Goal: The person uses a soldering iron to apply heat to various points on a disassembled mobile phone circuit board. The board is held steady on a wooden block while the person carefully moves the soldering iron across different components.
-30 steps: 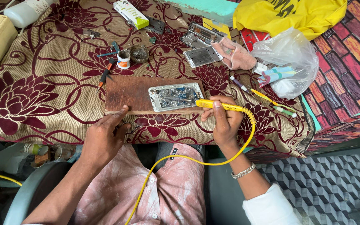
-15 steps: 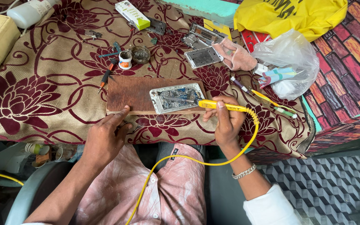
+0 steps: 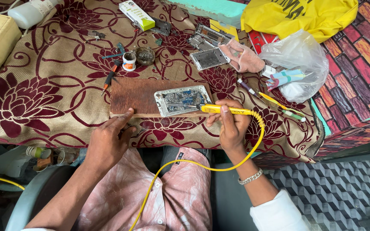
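From the head camera, looking down, my right hand (image 3: 232, 128) is closed around the yellow soldering iron (image 3: 225, 110), pinched like a pen between thumb and fingers near the front of its grip. The iron's long axis runs nearly level across the view, its tip pointing away from my palm toward my left, where it meets the near right corner of the opened phone (image 3: 181, 100); its yellow cord (image 3: 206, 167) leaves the back end, loops round my wrist and falls across my lap. I judge the iron light and stiff, safe to hold only on the plastic handle, with the springy cord tugging a little at the rear. The phone lies flat on the wooden board (image 3: 135, 96), just ahead of my right hand's fingertips, its long side parallel to the iron. I judge it thin, rigid and fragile inside, best steadied by its metal edges and never by the exposed circuitry. My left hand (image 3: 108, 139) holds nothing: fingers loosely spread, it rests at the near edge of the board on the flowered cloth (image 3: 43, 98) covering the table.
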